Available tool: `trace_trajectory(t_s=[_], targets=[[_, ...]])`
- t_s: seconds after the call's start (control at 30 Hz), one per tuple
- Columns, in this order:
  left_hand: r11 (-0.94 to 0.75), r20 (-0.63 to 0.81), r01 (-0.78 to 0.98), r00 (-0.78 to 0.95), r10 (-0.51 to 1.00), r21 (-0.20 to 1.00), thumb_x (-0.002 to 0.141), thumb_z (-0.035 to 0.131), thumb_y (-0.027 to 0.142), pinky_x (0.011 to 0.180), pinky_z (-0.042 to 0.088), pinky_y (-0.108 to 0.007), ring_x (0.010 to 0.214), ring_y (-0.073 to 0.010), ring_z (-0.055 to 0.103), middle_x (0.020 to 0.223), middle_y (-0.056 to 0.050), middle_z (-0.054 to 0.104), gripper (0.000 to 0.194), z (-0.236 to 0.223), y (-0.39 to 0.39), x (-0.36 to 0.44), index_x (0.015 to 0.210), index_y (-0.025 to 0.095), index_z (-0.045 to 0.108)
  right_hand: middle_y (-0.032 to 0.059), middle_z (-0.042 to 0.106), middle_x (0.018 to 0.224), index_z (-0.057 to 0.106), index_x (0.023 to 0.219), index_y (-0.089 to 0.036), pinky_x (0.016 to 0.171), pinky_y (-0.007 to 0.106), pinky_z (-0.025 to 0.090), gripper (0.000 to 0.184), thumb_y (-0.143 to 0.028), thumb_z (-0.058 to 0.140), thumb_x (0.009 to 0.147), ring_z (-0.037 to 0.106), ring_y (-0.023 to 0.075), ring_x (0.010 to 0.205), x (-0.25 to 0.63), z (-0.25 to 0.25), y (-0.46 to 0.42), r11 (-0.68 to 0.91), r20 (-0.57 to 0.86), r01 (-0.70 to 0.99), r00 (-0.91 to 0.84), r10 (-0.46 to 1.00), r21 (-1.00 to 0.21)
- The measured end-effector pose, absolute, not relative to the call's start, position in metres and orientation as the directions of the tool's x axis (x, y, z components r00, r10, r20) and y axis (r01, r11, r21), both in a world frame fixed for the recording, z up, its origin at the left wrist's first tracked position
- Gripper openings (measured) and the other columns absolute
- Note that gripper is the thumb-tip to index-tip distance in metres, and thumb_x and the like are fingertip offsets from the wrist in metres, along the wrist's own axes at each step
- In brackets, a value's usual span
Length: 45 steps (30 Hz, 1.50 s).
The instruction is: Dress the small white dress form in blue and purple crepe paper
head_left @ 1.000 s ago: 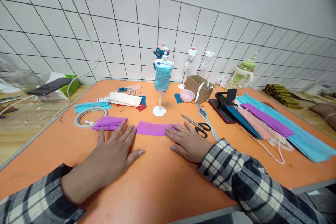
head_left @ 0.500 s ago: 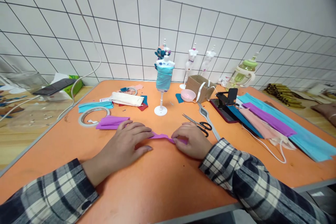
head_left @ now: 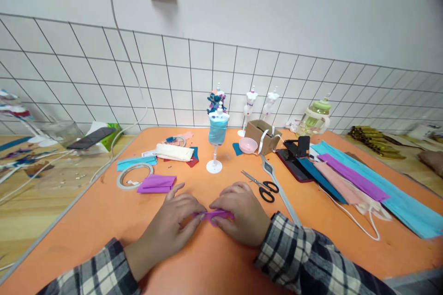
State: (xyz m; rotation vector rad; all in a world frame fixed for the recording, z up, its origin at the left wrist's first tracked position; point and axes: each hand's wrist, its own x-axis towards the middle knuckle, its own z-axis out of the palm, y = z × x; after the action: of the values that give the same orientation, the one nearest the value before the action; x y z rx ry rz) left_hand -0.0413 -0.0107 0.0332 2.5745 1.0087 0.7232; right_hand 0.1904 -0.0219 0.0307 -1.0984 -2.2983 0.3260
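Between my two hands, low over the orange table, is a narrow purple strip (head_left: 216, 215) of thin, crepe-like material, bunched and partly hidden by my fingers. My left hand (head_left: 176, 221) pinches its left end between thumb and fingers. The right part is gripped by my right hand (head_left: 240, 212), thumb in front and fingers behind. A folded purple piece (head_left: 157, 184) lies just beyond my left hand. Black-handled scissors (head_left: 262, 186) rest beyond my right hand, blades slightly apart. Ahead stands a small white dress form (head_left: 215, 147) wrapped in light blue.
A tape roll (head_left: 134, 176), a blue strip (head_left: 137, 163) and a white folded bundle (head_left: 175, 152) lie left. At the back are a pink bowl (head_left: 248, 145), a cardboard box (head_left: 265, 136) and a bottle (head_left: 314, 119). Coloured strips (head_left: 353, 175) and a phone (head_left: 294, 166) lie right.
My hands lay flat on the spread purple strip; now they have come closer together and pinch it, gathered up narrow. The view has tilted upward, showing a wall socket.
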Motion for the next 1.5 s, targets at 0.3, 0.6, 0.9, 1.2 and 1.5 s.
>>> trace_trajectory(t_s=[0.3, 0.6, 0.9, 1.2, 1.5], targets=[[-0.421, 0.381, 0.373, 0.179, 0.907, 0.827, 0.09, 0.06, 0.049, 0.112, 0.037, -0.053, 0.133, -0.0325, 0.052, 0.14, -0.017, 0.058, 0.051, 0.04, 0.049, -0.037, 0.132, 0.021, 0.053, 0.0016, 0.075, 0.09, 0.078, 0.087, -0.022, 0.078, 0.028, 0.046, 0.008, -0.02, 0.073, 0.081, 0.066, 0.0162, 0.085, 0.198, 0.079, 0.011, 0.49, 0.254, 0.577, -0.443, 0.86, -0.654], [-0.406, 0.361, 0.182, 0.236, 0.902, 0.896, 0.081, 0.067, 0.057, 0.096, 0.05, -0.046, 0.113, -0.0307, 0.064, 0.121, -0.015, 0.067, 0.057, 0.08, 0.142, 0.036, 0.122, 0.018, 0.057, 0.0005, 0.074, 0.077, 0.078, 0.092, -0.017, 0.069, 0.024, 0.05, 0.015, -0.028, 0.072, 0.083, 0.065, 0.0138, 0.07, 0.195, 0.111, 0.011, 0.363, 0.168, 0.246, -0.572, 0.803, -0.899], [-0.228, 0.203, 0.073, 0.256, 0.945, 0.971, 0.08, 0.072, 0.049, 0.062, 0.047, -0.028, 0.068, -0.0167, 0.058, 0.079, 0.001, 0.062, 0.036, 0.105, 0.057, 0.02, 0.1, 0.021, 0.06, 0.0007, 0.072, 0.087, 0.075, 0.094, -0.022, 0.077, 0.027, 0.05, 0.011, -0.023, 0.07, 0.084, 0.065, 0.0147, 0.081, 0.187, 0.144, 0.009, 0.48, 0.311, 0.16, -0.581, 0.752, -0.862], [0.267, -0.05, -0.295, 0.581, 0.812, 0.918, 0.085, 0.05, 0.073, 0.061, 0.044, -0.027, 0.062, -0.0142, 0.048, 0.069, -0.001, 0.052, 0.054, 0.138, 0.017, 0.006, 0.078, 0.02, 0.059, -0.0046, 0.054, 0.075, 0.041, 0.082, -0.023, 0.06, 0.024, 0.042, 0.03, -0.029, 0.07, 0.081, 0.051, 0.0121, 0.066, 0.2, 0.159, -0.001, 0.401, 0.345, 0.196, -0.265, 0.9, -0.895], [-0.024, 0.091, -0.128, 0.548, 0.832, 0.992, 0.084, 0.052, 0.076, 0.062, 0.038, -0.027, 0.068, -0.0142, 0.041, 0.078, -0.001, 0.051, 0.056, 0.133, 0.009, 0.005, 0.087, 0.021, 0.06, -0.0055, 0.055, 0.071, 0.037, 0.078, -0.024, 0.056, 0.024, 0.041, 0.032, -0.026, 0.068, 0.081, 0.051, 0.0123, 0.063, 0.199, 0.16, -0.002, 0.415, 0.373, 0.227, -0.206, 0.905, -0.881]])
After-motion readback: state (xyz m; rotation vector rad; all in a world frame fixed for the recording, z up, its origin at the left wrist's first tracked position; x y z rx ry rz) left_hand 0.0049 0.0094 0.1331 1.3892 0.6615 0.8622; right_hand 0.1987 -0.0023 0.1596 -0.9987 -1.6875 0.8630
